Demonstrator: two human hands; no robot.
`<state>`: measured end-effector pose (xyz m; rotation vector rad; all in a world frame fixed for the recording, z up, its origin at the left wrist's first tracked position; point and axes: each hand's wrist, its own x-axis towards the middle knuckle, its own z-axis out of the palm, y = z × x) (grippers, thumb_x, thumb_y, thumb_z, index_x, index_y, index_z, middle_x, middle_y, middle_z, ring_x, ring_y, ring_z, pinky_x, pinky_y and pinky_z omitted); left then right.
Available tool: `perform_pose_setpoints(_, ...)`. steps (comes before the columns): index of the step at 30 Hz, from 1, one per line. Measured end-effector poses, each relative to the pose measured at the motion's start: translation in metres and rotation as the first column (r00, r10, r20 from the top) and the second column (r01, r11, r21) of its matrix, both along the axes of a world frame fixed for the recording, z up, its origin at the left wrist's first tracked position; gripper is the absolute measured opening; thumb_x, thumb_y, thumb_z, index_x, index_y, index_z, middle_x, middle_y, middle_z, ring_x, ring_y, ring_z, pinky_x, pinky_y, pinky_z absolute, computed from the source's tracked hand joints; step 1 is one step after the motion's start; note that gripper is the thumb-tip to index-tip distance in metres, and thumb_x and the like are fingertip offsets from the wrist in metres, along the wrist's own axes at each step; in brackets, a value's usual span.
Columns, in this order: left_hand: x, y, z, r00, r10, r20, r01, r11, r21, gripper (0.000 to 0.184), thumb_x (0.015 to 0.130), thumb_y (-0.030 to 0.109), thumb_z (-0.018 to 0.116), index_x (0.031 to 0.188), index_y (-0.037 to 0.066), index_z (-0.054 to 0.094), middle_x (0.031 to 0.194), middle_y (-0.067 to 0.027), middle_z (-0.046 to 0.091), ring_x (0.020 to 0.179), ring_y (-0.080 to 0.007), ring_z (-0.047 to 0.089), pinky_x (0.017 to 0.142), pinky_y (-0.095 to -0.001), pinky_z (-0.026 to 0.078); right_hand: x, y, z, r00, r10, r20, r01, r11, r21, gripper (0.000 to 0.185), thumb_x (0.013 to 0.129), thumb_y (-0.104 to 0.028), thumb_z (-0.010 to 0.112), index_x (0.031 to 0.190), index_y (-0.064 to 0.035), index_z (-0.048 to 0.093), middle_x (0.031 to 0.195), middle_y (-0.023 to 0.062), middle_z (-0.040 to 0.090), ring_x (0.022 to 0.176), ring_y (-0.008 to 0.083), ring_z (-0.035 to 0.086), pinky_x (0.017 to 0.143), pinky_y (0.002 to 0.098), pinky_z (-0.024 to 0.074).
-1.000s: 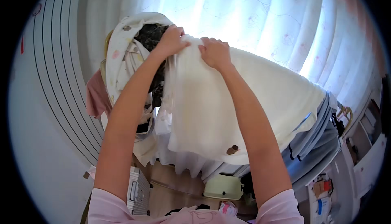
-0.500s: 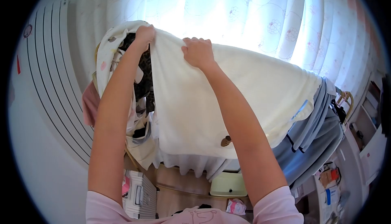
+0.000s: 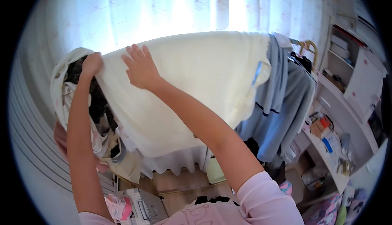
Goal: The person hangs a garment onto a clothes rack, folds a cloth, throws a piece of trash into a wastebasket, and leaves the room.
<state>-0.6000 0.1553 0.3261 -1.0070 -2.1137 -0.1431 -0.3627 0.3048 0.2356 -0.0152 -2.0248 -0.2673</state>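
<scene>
A cream blanket hangs spread over a rack, its top edge running up to the right. At its upper left corner, my left hand is closed on the edge. My right hand lies on the blanket near the top edge, fingers spread. Left of the blanket hang a white patterned cloth and a dark patterned garment. Grey-blue clothes hang beyond its right end.
Sheer curtains glow behind the rack. A silver case stands at the lower left, with a light green box on the floor. Shelves and a cluttered desk are at the right.
The view has turned to the right. My left hand has carried the blanket's corner leftward, spreading it wider. My right hand has moved off the top edge and opened.
</scene>
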Motion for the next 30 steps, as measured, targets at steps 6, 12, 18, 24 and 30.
perform_pose_setpoints(6, 0.073, 0.005, 0.003, 0.985, 0.168, -0.025, -0.17, 0.976, -0.14, 0.027, 0.091, 0.004, 0.045, 0.111, 0.0, 0.062, 0.124, -0.0205, 0.061, 0.119, -0.0369, 0.057, 0.101, -0.0557, 0.043, 0.123, 0.056, -0.076, 0.997, 0.02, -0.078, -0.03, 0.991, -0.133, 0.039, 0.084, -0.009, 0.066, 0.122, -0.0097, 0.059, 0.135, 0.0134, 0.055, 0.133, 0.0331, 0.046, 0.109, 0.0532, 0.0339)
perform_pose_setpoints(12, 0.19, 0.079, -0.056, 0.791, -0.545, -0.277, 0.58, 0.812, 0.057, 0.044, 0.082, -0.005, 0.051, 0.125, 0.003, 0.056, 0.138, -0.0173, 0.051, 0.131, -0.0366, 0.046, 0.117, -0.0553, 0.028, 0.234, 0.161, -0.065, 0.865, -0.119, -0.488, -0.001, 0.971, -0.238, 0.02, 0.082, -0.004, 0.059, 0.102, -0.0022, 0.065, 0.107, 0.0172, 0.066, 0.103, 0.0372, 0.059, 0.092, 0.0464, 0.0446)
perform_pose_setpoints(18, 0.325, 0.149, -0.061, 0.519, -0.839, -0.164, 0.847, 0.53, -0.03, 0.04, 0.082, -0.003, 0.055, 0.121, 0.006, 0.055, 0.134, -0.0153, 0.053, 0.127, -0.0357, 0.049, 0.119, -0.0514, 0.028, 0.316, 0.261, 0.0, 0.725, -0.445, -0.526, 0.326, 0.894, -0.306, 0.032, 0.082, 0.0, 0.056, 0.112, -0.0036, 0.064, 0.115, 0.0183, 0.061, 0.115, 0.0382, 0.052, 0.098, 0.0473, 0.0408)
perform_pose_setpoints(24, 0.377, 0.264, -0.034, 0.518, -0.814, -0.263, 0.846, 0.533, 0.017, 0.038, 0.083, 0.005, 0.059, 0.12, 0.002, 0.057, 0.133, -0.0161, 0.054, 0.126, -0.0327, 0.051, 0.117, -0.0505, 0.031, 0.357, 0.319, 0.027, 0.664, -0.745, -0.062, 0.67, 0.63, -0.392, 0.071, 0.073, -0.007, 0.069, 0.139, -0.0267, 0.054, 0.156, 0.0194, 0.027, 0.143, 0.048, 0.021, 0.107, 0.0691, 0.0298)
perform_pose_setpoints(30, 0.417, 0.369, -0.033, 0.775, -0.593, -0.218, 0.623, 0.776, 0.101, 0.04, 0.088, 0.029, 0.061, 0.118, 0.003, 0.06, 0.105, -0.0171, 0.066, 0.098, -0.031, 0.064, 0.092, -0.0474, 0.048, 0.392, 0.397, 0.035, 0.721, -0.667, -0.187, 0.532, 0.706, -0.468, 0.051, 0.073, 0.0, 0.068, 0.123, -0.0117, 0.059, 0.133, 0.0294, 0.05, 0.116, 0.0455, 0.052, 0.092, 0.0506, 0.0498)
